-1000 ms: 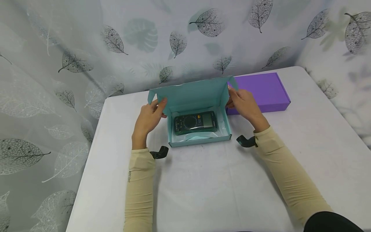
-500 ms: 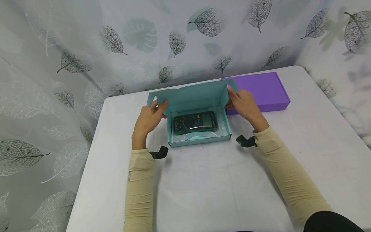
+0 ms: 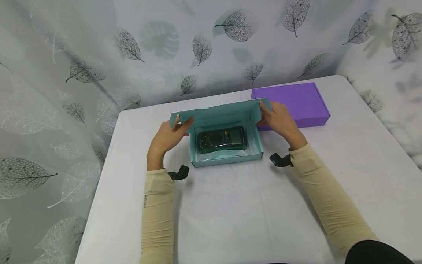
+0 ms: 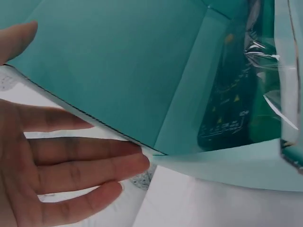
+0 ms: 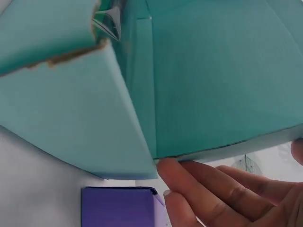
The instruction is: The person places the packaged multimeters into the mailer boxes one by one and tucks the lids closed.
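Observation:
A teal cardboard box (image 3: 227,160) stands on the table with its lid (image 3: 219,113) raised and leaning forward. Inside lies a black multimeter (image 3: 222,139) in clear plastic wrap, its dial and screen facing up. My left hand (image 3: 166,137) holds the left end of the lid. In the left wrist view the thumb (image 4: 21,40) is on the inner side and the fingers (image 4: 90,163) lie along the outside. At the lid's right end my right hand (image 3: 278,119) grips the edge, its fingers (image 5: 203,189) against the outer face in the right wrist view.
A closed purple box (image 3: 293,101) lies behind and right of the teal one, partly hidden by my right hand and the lid. A leaf-printed curtain (image 3: 224,55) hangs along the back edge of the white-covered table (image 3: 224,212).
Both hands have tipped the lid forward and down over the multimeter, more of the purple box now showing behind it. My left wrist has shifted slightly left; the box bottom has stayed put.

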Demonstrator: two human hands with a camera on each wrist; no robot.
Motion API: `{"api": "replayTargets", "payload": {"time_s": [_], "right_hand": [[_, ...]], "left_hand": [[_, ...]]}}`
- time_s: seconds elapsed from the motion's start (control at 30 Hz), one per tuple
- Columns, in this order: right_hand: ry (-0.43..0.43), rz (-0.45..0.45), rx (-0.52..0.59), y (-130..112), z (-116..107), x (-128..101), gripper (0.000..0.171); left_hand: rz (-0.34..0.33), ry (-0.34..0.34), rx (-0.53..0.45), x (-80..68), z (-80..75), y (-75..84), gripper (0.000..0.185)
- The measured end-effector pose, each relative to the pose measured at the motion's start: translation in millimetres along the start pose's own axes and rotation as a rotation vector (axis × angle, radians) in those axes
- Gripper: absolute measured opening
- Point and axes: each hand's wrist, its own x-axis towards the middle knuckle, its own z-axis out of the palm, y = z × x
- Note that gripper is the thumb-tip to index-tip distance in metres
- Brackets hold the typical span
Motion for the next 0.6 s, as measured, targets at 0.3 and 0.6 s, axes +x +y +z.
{"api": "replayTargets", "payload": {"time_s": [0.3, 0.6], "right_hand": [[0.151, 0.026, 0.108, -4.2, -10.0, 0.3, 0.066], [0.266, -0.275, 0.234, -21.1, -20.2, -9.7, 0.045]], "left_hand": [[0.183, 0.063, -0.022, -11.1, -18.9, -6.0, 0.050], [0.551, 0.282, -0.189, -16.9, -25.4, -0.1, 0.033]]}}
